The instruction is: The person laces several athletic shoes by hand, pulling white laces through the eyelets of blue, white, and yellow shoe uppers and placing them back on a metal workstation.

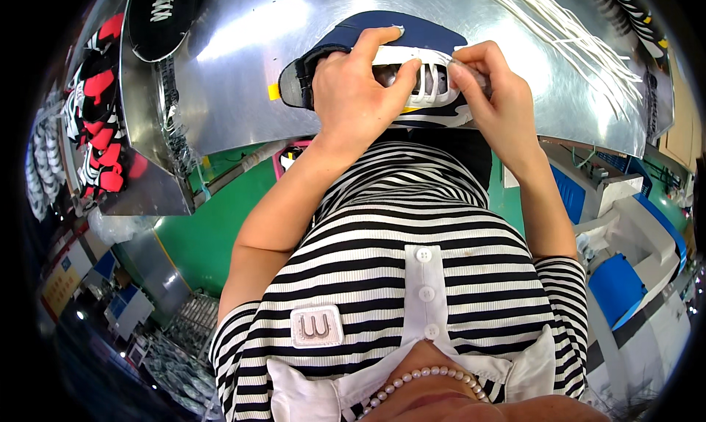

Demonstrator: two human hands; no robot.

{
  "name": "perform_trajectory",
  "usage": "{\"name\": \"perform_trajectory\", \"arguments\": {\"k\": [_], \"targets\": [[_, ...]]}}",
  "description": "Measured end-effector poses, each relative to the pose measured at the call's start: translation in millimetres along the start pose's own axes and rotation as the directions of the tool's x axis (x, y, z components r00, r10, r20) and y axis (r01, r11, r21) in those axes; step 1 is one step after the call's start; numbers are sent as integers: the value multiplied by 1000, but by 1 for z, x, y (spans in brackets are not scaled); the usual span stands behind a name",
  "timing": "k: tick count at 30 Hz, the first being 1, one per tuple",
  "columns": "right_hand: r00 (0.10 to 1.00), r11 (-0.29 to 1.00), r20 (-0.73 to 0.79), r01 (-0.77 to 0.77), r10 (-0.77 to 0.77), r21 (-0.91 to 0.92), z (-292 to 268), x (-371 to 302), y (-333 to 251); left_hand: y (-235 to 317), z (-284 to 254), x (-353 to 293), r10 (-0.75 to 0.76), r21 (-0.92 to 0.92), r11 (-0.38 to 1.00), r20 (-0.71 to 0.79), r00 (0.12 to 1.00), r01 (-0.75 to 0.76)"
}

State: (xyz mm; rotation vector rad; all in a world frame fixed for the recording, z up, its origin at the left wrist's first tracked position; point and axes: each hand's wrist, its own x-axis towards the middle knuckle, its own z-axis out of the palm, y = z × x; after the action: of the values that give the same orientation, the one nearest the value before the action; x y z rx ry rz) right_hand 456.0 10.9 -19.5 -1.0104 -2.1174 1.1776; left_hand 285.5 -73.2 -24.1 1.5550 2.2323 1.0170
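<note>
A navy upper shoe [434, 29] with white and black parts lies on the metal table in front of me, its black collar to the left. White laces [431, 83] cross the middle of the shoe. My left hand [353, 98] grips the shoe, index finger on the navy side and thumb beside the laces; its other fingers are hidden. At the right end of the laced rows, my right hand [500, 91] is closed, with thumb and index finger pinched on white lace by the eyelets. How much lace it holds cannot be made out.
Loose white laces [566, 39] lie across the shiny metal table [243, 76] at the far right. A black shoe [158, 17] sits at the far left. Red, black and white shoe pieces [99, 128] are heaped beyond the left edge. A grey and blue machine [625, 253] stands lower right.
</note>
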Motion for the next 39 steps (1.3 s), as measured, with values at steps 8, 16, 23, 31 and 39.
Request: {"name": "perform_trajectory", "arguments": {"k": [8, 16, 23, 31, 39], "targets": [[985, 968, 42, 170, -165, -184, -2, 5, -5, 0, 1, -2, 48, -31, 998, 0, 999, -48], [968, 859, 149, 248, -202, -449, 19, 16, -12, -2, 1, -9, 63, -90, 994, -20, 998, -65], [924, 721, 147, 369, -353, -587, 41, 15, -13, -6, -9, -13, 12, -251, 968, 66, 998, 5], [947, 777, 99, 309, -307, -549, 55, 17, -13, -8, -3, -11, 18, -361, 932, 6, 1000, -15], [992, 948, -13, 115, -125, -295, -7, 9, -22, -10, -16, 3, -180, -580, 775, 178, 967, 251]]}}
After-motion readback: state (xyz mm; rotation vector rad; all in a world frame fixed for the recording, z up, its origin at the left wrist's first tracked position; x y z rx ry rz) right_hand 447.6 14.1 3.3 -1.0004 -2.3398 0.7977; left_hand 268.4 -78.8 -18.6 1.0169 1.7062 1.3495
